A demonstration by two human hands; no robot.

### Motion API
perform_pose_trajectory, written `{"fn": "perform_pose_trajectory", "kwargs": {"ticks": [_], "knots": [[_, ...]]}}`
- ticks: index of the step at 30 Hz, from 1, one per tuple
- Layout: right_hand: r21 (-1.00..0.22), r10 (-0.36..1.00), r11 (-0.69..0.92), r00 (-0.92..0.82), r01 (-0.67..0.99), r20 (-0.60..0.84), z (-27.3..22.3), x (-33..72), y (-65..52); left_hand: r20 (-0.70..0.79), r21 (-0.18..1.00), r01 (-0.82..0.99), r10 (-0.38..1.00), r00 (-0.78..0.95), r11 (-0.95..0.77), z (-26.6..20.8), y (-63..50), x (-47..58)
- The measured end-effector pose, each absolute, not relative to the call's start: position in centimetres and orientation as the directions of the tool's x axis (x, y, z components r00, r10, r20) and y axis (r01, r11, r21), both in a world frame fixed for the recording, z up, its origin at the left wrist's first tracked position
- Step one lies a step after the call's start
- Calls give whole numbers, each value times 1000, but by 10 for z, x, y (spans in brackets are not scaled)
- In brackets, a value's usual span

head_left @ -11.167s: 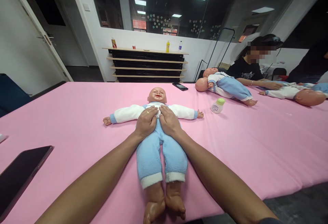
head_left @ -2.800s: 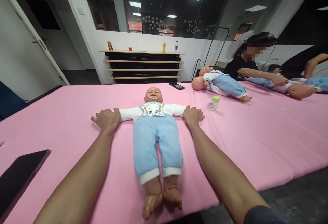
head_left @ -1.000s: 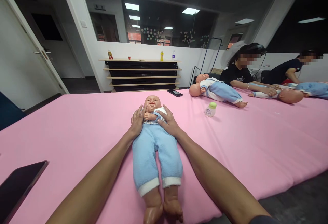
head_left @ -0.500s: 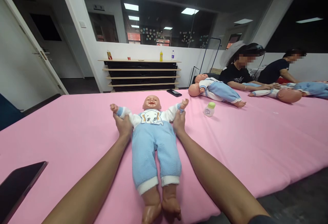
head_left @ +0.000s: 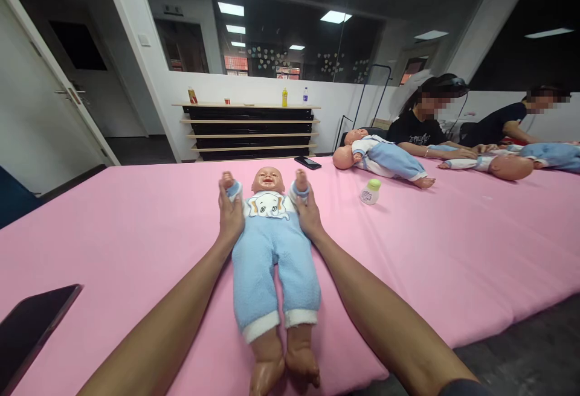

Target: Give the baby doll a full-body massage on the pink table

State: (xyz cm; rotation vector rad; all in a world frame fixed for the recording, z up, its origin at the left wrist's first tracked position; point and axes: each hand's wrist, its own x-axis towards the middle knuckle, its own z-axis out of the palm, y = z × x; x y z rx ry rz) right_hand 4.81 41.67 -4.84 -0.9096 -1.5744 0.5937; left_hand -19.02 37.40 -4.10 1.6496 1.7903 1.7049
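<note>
A baby doll (head_left: 274, 245) in a light blue and white outfit with an elephant on its chest lies on its back, feet toward me. My left hand (head_left: 231, 212) is wrapped round the doll's arm on the left side, near the cuff. Round the other arm, my right hand (head_left: 309, 210) is closed in the same way. Both doll arms are bent upward beside its head, with the doll's hands showing above my thumbs. My fingers behind the sleeves are mostly hidden.
A pink-covered table (head_left: 158, 221) bears a phone (head_left: 38, 329) at left, another phone (head_left: 307, 162) at the far edge and a green-capped bottle (head_left: 370, 192). Further dolls (head_left: 385, 157) lie at right, where two people (head_left: 419, 124) work. A shelf (head_left: 251, 121) stands behind.
Both my hands have moved inward, bringing the doll's arms from spread out sideways to upright near its head. The co-worker at far right has shifted slightly right.
</note>
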Motion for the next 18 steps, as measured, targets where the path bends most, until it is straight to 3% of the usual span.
{"fn": "perform_pose_trajectory", "kwargs": {"ticks": [5, 10, 14, 18], "knots": [[-522, 641, 765, -364, 377, 676, -40, 38, 410, 488, 738, 596, 860, -149, -316, -36, 375, -182], [-420, 575, 812, -435, 404, 693, -35, 34, 407, 445, 713, 632, 892, -74, -304, -33, 371, -178], [-557, 660, 744, -273, 368, 700, -39, 35, 404, 568, 746, 546, 793, -221, -382, -38, 374, -180], [-820, 820, 542, 96, 182, 564, -53, 44, 415, 522, 852, 358, 683, -511, -382, -50, 381, -194]]}}
